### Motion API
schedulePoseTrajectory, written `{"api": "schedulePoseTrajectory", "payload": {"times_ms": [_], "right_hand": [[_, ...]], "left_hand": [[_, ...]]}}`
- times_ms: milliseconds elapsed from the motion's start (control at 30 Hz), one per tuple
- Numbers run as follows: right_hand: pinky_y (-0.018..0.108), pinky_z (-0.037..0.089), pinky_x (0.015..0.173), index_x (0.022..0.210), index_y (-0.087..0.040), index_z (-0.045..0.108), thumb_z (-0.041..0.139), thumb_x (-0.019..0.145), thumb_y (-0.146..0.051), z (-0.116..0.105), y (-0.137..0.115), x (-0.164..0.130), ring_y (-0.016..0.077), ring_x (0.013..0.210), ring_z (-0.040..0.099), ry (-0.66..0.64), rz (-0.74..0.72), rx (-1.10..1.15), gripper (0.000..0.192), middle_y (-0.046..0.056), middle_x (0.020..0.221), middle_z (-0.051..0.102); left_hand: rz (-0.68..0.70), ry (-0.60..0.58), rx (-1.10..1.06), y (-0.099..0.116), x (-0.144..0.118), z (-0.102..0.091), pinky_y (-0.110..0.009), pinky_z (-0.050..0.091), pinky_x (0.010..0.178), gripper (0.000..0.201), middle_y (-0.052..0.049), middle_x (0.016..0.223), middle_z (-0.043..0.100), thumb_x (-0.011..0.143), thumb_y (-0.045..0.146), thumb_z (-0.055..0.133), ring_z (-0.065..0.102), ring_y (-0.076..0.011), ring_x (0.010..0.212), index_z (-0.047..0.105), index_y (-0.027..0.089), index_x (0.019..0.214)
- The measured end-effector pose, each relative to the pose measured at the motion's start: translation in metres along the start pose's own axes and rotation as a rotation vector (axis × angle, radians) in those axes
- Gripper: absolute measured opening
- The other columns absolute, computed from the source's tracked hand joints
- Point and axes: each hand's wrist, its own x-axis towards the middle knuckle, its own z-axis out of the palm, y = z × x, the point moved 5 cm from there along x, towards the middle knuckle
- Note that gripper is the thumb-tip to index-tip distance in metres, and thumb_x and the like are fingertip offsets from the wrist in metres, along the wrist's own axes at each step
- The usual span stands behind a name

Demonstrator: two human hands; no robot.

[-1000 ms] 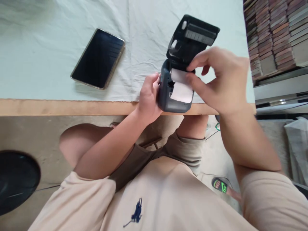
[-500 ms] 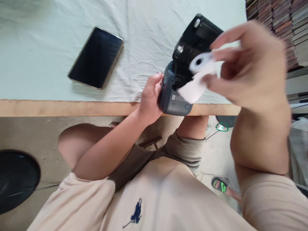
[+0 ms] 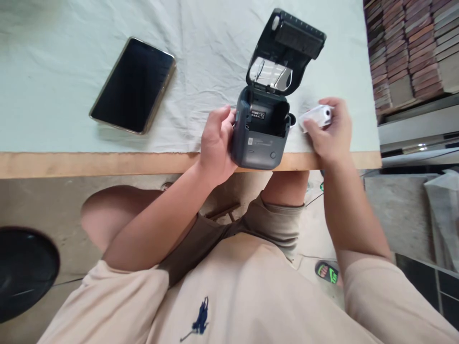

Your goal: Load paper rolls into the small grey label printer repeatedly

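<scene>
Centrally, just right of the middle of the frame, a dark grey portable printer (image 3: 263,149) sits at the near edge of the counter (image 3: 100,165), tilted slightly. Its lid (image 3: 303,36) stands open toward the top, baring a deep black bay with a small pale label (image 3: 258,115) inside; a round button (image 3: 273,155) marks the front. The left hand (image 3: 217,145) is closed around the printer's left side, probably to steady it – a grip that leaves the opening uncovered. To the right, the right hand (image 3: 335,129) pinches a white paper roll (image 3: 315,117), its dark core hole showing; whether the roll touches the pale cloth (image 3: 204,43) I cannot tell. Holding it beside the printer seems to keep the bay unobstructed. Farther out, upper left, a dark-screened phone (image 3: 134,86) lies flat – well apart from both hands.
</scene>
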Motion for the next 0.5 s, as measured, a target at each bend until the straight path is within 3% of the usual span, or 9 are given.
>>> {"api": "schedulePoseTrajectory", "payload": {"times_ms": [67,133,200,267,333,500], "right_hand": [[0.04,0.053,0.075,0.12,-0.027,0.063,0.08,0.077,-0.034,-0.005,-0.011,-0.003,0.0208,0.082,0.063,0.019,-0.039,-0.051,0.047,0.008,0.11,0.073],[0.038,0.05,0.07,0.126,-0.027,0.061,0.077,0.082,-0.033,-0.015,-0.03,-0.01,0.0193,0.082,0.061,0.127,-0.124,-0.111,0.047,0.01,0.125,0.067],[0.035,0.046,0.063,0.128,-0.028,0.058,0.075,0.088,-0.036,-0.016,-0.053,-0.022,0.0151,0.07,0.052,0.161,-0.217,-0.152,0.044,0.008,0.119,0.063],[0.035,0.049,0.064,0.132,-0.03,0.056,0.074,0.089,-0.04,0.002,-0.071,-0.032,0.0134,0.067,0.048,0.001,-0.263,-0.14,0.047,0.006,0.117,0.062],[0.04,0.055,0.075,0.136,-0.029,0.056,0.076,0.087,-0.041,0.026,-0.082,-0.04,0.0163,0.076,0.053,-0.136,-0.268,-0.098,0.054,0.007,0.123,0.06],[0.048,0.057,0.092,0.14,-0.024,0.059,0.073,0.088,-0.036,0.065,-0.08,-0.036,0.0238,0.098,0.058,-0.112,-0.149,0.014,0.055,0.011,0.119,0.059]], "left_hand": [[0.001,0.007,0.005,0.001,-0.001,0.0,-0.049,0.064,0.098,0.046,-0.011,0.097,0.076,0.095,0.067,0.059,0.07,-0.04,0.125,0.064,0.023,0.105],[0.007,0.03,0.024,0.002,-0.003,0.001,-0.049,0.063,0.099,0.049,-0.011,0.099,0.075,0.096,0.069,0.055,0.07,-0.0398,0.126,0.064,0.021,0.104],[0.021,0.038,0.044,0.005,-0.005,0.003,-0.048,0.062,0.101,0.051,-0.01,0.102,0.074,0.099,0.069,0.05,0.069,-0.0388,0.128,0.064,0.021,0.103],[0.042,0.043,0.057,0.008,-0.005,0.004,-0.047,0.06,0.103,0.053,-0.01,0.106,0.075,0.1,0.07,0.046,0.068,-0.0377,0.13,0.066,0.021,0.106],[0.048,0.079,0.058,0.01,-0.005,0.004,-0.045,0.059,0.105,0.054,-0.01,0.107,0.076,0.1,0.07,0.045,0.067,-0.0365,0.131,0.067,0.021,0.109],[0.043,0.164,0.084,0.01,-0.005,-0.001,-0.045,0.06,0.104,0.055,-0.009,0.105,0.075,0.099,0.069,0.04,0.065,-0.0357,0.136,0.066,0.023,0.113]]}}
